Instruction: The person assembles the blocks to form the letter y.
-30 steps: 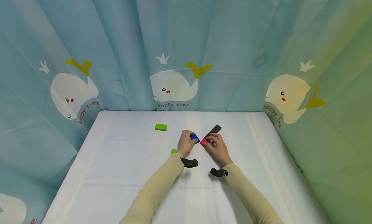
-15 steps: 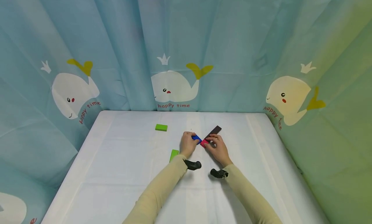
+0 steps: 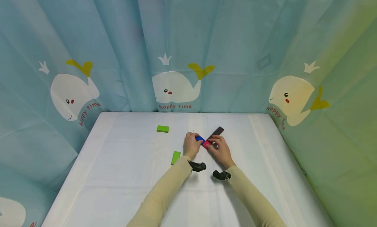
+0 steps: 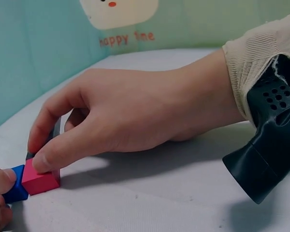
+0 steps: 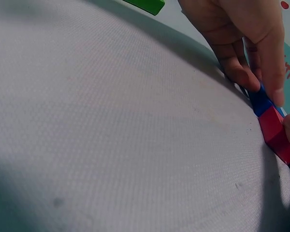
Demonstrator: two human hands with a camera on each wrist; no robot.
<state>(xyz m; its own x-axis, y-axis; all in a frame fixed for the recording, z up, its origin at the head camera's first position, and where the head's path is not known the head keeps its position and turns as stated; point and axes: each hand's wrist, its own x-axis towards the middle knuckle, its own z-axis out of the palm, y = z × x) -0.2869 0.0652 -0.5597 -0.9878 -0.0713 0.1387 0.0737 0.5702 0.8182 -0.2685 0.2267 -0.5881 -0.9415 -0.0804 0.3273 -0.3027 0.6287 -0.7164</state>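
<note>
A blue block point(image 3: 200, 139) is pinched between the thumb and fingers of my left hand point(image 3: 191, 146). Its end meets the side of a pinkish-red block point(image 4: 41, 181), and in the right wrist view the two touch at a corner. My right hand point(image 3: 222, 152) holds the red block with the thumb on top, its fingers over the far side. A long black block point(image 3: 218, 131) runs back and right from the red one, partly covered by the right fingers. In the left wrist view only the left thumb point(image 4: 1, 181) and a fingertip show.
One green block point(image 3: 163, 129) lies toward the back left of the white table point(image 3: 117, 187). Another green block point(image 3: 175, 158) is beside the left wrist, and a sliver of something yellow shows by the sleeve. Whale-print curtains point(image 3: 241, 40) enclose the table.
My left hand has slid the blue block rightward until it meets the red one, uncovering more of the nearer green block. My right hand has stayed in place on the red block.
</note>
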